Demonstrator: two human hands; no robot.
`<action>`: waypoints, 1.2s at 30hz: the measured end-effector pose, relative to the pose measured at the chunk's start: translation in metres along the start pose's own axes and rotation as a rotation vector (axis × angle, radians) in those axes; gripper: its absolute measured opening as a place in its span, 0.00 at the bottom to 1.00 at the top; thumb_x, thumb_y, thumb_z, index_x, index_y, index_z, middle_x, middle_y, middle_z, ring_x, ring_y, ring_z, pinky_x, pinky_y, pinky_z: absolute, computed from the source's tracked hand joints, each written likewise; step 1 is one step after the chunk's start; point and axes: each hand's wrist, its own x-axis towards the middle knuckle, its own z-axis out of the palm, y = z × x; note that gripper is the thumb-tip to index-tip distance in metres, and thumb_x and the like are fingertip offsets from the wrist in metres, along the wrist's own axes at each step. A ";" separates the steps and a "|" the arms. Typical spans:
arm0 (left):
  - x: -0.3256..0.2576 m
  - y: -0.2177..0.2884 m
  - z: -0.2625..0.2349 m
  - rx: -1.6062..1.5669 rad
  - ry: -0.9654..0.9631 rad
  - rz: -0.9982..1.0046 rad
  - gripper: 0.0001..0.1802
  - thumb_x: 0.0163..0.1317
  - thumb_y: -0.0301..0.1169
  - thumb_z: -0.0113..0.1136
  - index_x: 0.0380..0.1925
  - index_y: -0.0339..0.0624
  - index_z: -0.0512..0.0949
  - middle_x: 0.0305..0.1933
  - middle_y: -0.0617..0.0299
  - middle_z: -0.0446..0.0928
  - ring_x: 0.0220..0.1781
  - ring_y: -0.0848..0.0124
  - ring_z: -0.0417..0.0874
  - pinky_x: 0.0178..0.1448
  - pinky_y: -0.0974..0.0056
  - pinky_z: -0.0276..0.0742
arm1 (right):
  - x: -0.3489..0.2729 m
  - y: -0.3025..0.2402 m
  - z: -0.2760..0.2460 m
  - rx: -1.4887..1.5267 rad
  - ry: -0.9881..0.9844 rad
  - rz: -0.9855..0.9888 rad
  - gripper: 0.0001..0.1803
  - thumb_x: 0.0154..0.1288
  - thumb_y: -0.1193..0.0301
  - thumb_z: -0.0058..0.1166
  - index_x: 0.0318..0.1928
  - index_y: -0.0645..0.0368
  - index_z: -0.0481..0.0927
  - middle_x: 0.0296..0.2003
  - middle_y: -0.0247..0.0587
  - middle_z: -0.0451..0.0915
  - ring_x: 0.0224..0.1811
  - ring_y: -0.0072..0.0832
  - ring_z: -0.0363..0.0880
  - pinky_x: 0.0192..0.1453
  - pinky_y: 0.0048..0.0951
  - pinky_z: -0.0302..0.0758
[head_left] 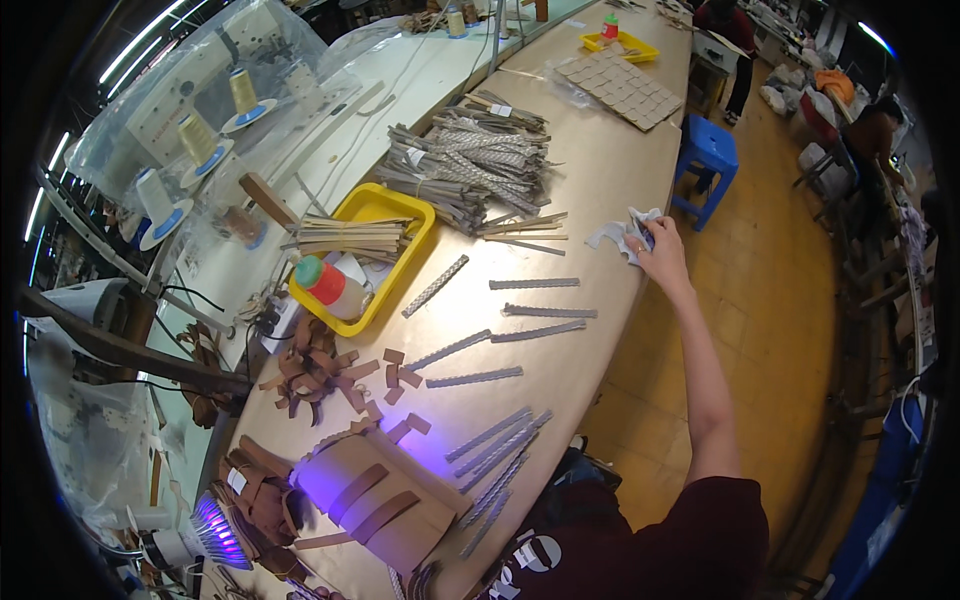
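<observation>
My right hand (662, 252) reaches out over the table's right edge, fingers closed on a crumpled white cloth (608, 236). Part of the cloth hangs loose to the left of the fingers, over the tabletop (600, 385). I cannot make out my left hand. Several grey braided strips (534, 284) lie spread across the middle of the table, and more grey strips (497, 447) lie side by side nearer to me. A patterned strip (435, 286) rests alone by the yellow tray (427, 215).
The tray holds pale strips (350, 238) and a green-capped bottle (330, 287). Bundled braids (490, 155) lie beyond. Brown pieces (318, 365) and brown panels (385, 495) sit near a purple-lit lamp (215, 530). A blue stool (708, 160) stands right of the table. People work further off.
</observation>
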 end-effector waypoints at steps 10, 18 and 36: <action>-0.010 -0.008 -0.009 -0.011 0.044 0.002 0.17 0.69 0.33 0.53 0.54 0.38 0.69 0.39 0.59 0.73 0.38 0.69 0.74 0.43 0.64 0.73 | -0.019 0.002 0.023 -0.084 -0.023 -0.061 0.11 0.61 0.75 0.53 0.43 0.62 0.82 0.47 0.49 0.78 0.47 0.51 0.78 0.50 0.44 0.76; -0.016 -0.013 -0.014 -0.026 0.065 0.006 0.17 0.69 0.33 0.53 0.54 0.38 0.69 0.39 0.59 0.73 0.38 0.69 0.74 0.43 0.65 0.73 | -0.024 -0.009 0.026 -0.245 -0.042 -0.100 0.09 0.62 0.79 0.47 0.43 0.64 0.76 0.42 0.52 0.75 0.41 0.53 0.79 0.45 0.49 0.76; -0.032 -0.014 -0.025 -0.045 0.084 0.021 0.16 0.68 0.33 0.53 0.53 0.38 0.70 0.38 0.60 0.73 0.37 0.70 0.73 0.42 0.65 0.72 | 0.015 0.004 0.015 -0.445 -0.412 -0.182 0.08 0.60 0.78 0.47 0.31 0.69 0.79 0.36 0.61 0.80 0.42 0.56 0.79 0.48 0.48 0.77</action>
